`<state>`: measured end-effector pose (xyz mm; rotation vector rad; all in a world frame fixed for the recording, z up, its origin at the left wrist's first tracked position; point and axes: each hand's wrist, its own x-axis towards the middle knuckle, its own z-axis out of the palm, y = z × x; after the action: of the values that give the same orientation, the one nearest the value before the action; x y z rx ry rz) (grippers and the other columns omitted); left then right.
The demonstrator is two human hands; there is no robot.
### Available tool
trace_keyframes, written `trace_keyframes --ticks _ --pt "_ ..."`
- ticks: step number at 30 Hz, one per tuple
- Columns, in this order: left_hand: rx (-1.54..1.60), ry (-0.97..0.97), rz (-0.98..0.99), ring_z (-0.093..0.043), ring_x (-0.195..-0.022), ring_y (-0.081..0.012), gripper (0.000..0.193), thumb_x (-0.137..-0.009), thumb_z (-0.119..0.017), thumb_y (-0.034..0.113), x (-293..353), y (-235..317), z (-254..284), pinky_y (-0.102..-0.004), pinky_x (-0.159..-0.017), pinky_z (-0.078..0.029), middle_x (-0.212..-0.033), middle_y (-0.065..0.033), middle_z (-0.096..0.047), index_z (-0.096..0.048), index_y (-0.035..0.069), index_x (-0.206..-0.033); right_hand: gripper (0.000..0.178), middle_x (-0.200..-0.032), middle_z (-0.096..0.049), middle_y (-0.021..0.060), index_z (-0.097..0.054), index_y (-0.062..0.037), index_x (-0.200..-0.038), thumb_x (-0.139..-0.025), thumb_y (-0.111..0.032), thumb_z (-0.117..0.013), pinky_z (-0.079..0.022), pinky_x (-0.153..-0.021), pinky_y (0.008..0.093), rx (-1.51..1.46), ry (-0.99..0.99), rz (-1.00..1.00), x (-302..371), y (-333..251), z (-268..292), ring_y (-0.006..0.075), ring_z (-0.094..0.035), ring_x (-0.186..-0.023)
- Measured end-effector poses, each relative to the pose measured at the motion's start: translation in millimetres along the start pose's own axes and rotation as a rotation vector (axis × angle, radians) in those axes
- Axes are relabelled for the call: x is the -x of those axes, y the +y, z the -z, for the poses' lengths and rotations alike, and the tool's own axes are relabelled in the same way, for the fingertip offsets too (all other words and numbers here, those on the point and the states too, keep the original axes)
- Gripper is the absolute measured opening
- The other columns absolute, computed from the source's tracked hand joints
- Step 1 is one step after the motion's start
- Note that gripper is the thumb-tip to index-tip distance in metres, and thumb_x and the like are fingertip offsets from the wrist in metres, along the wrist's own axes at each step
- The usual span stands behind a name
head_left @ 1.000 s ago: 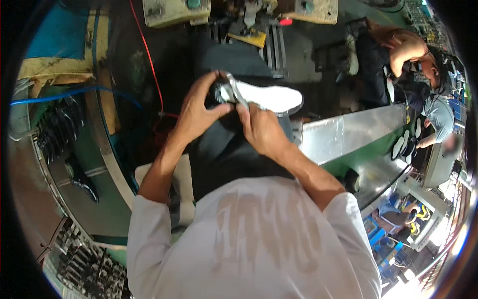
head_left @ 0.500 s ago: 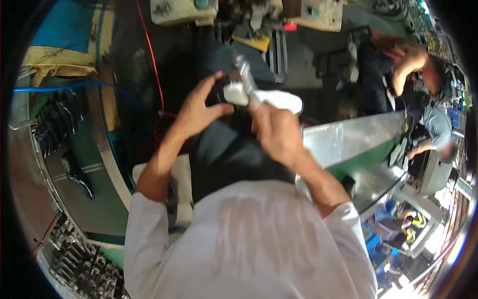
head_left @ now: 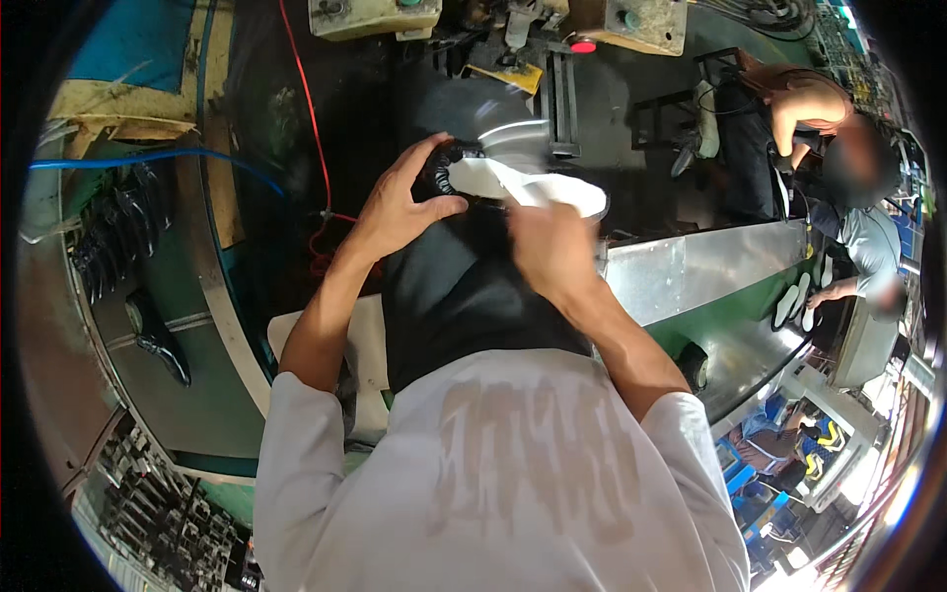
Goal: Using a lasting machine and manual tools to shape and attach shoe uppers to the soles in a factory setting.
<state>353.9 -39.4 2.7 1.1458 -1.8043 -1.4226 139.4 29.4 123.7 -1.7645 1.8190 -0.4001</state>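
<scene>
Sole up over my dark-clad lap lies a black shoe (head_left: 478, 180) with a whitish bottom, its gathered black edge showing at one end. My left hand (head_left: 400, 212) grips that end, thumb on the near side and fingers on the far side. Closed round the handle of a hammer (head_left: 513, 133), my right hand (head_left: 557, 247) is over the near edge of the shoe's other end. Motion smears the hammer's shiny head above the shoe, and I cannot tell whether it touches the sole.
To the left, a black shoe (head_left: 156, 335) and a row of black shoes (head_left: 118, 227) lie on a greenish surface. A metal ledge (head_left: 700, 261) runs off right toward white soles (head_left: 789, 304). A red cord (head_left: 314, 109) hangs ahead. Two co-workers bend at the right.
The hammer head has swung and is now a blurred streak slightly right of where it was. My left hand keeps its hold on the shoe, almost unmoved.
</scene>
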Motion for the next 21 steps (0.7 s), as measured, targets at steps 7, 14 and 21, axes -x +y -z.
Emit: trace_keyframes --ticks 7,14,21 --pt "-0.129 -0.107 -0.041 -0.050 -0.149 -0.0356 0.088 -0.088 -0.088 0.034 -6 -2 27 -0.0449 -0.123 -0.040 -0.162 -0.0174 -0.051 -0.049 0.006 -0.161 0.035 -0.109 -0.070 0.0273 -0.073 0.0027 -0.113 -0.097 -0.028 -0.080 -0.057 -0.085 0.0482 0.068 0.235 0.172 2 113 23 0.0473 -0.069 -0.101" --pt "0.216 0.133 0.518 -0.063 -0.131 -0.0303 0.089 -0.099 -0.081 0.031 22 47 -17 -0.0416 -0.093 -0.061 -0.142 -0.0223 -0.058 -0.033 0.002 -0.170 0.050 -0.060 -0.056 -0.0005 -0.065 -0.0014 -0.090 -0.097 -0.047 -0.084 -0.040 -0.041 0.0269 -0.365 -0.363 -0.491 17 169 16 0.0075 -0.052 -0.047" --pt "1.157 0.153 0.445 -0.057 -0.139 -0.0283 0.084 -0.103 -0.065 0.004 45 57 -89 -0.0437 -0.116 -0.050 -0.156 -0.0134 -0.052 -0.021 0.015 -0.174 0.058 -0.077 -0.068 0.0100 -0.073 0.0052 -0.115 -0.094 -0.047 -0.084 -0.052 -0.067 0.0389 -0.455 -0.121 -0.396 77 94 -34 0.0175 -0.060 -0.071"
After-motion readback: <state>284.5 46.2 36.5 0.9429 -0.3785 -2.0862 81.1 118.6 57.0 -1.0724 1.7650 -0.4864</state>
